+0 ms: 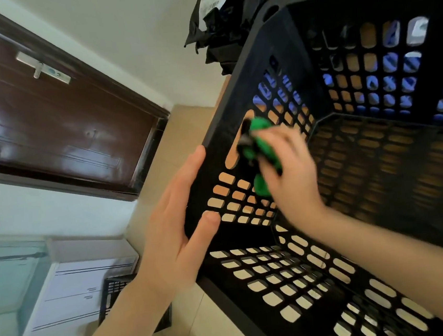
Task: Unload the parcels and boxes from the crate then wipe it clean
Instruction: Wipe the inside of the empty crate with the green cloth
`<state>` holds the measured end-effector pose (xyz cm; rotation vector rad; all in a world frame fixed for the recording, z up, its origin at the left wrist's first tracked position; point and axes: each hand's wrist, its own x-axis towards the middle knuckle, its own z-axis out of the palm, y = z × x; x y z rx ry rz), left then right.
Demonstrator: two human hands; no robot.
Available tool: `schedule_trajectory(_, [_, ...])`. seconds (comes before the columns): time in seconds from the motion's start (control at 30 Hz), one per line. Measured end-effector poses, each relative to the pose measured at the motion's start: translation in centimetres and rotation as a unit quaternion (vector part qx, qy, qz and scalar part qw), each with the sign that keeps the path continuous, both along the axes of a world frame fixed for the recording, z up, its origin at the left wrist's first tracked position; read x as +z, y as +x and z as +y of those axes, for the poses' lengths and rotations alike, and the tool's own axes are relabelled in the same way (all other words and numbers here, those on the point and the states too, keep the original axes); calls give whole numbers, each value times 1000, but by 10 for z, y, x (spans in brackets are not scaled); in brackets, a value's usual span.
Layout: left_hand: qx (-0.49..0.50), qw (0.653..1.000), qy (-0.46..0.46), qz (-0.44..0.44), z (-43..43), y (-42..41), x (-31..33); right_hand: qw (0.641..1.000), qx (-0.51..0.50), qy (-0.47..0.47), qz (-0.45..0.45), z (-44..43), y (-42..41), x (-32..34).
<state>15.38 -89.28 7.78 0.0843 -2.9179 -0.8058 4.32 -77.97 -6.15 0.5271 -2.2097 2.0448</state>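
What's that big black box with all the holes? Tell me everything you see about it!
The crate is black, looks like hard plastic, and is open on top. Its walls and floor are full of rows of small rounded holes, with one bigger handle hole in one wall. No parcels show inside it. The left hand lies flat on that wall's outside; the right hand holds a green cloth against its inside, beside the handle hole.

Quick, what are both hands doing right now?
Left hand: open, flat against the outer wall of the crate.
Right hand: holding a green cloth inside the crate.
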Motion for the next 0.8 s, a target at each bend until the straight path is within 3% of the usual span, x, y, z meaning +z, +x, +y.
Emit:
schedule_trajectory(0.1, [6, 1000, 4, 1, -1, 0, -1, 995, -84, -13, -51, -5, -30, 6])
schedule_trajectory(0.2, [4, 1000, 7, 3, -1, -1, -1, 999, -14, 4, -33, -3, -7, -3])
schedule_trajectory(0.3, [3, 1000, -3, 3, 0, -1, 0, 992, 92, 69, 43, 5, 32, -17])
schedule_trajectory(0.37, [6, 1000, -10, 0, 1, -1, 0, 992, 104, 58, 46, 7, 29, -18])
schedule_trajectory(0.53, [16, 1000, -7, -6, 2, -2, 1, 992, -96, -13, -80, -5, -31, 6])
schedule_trajectory(0.6, [19, 1000, -10, -4, 3, -2, 2, 991, -99, -9, -85, -9, -28, 10])
schedule_trajectory(0.8, [20, 1000, -18, -2, 2, -2, 2, 987, 93, 77, 104, 5, 32, -4])
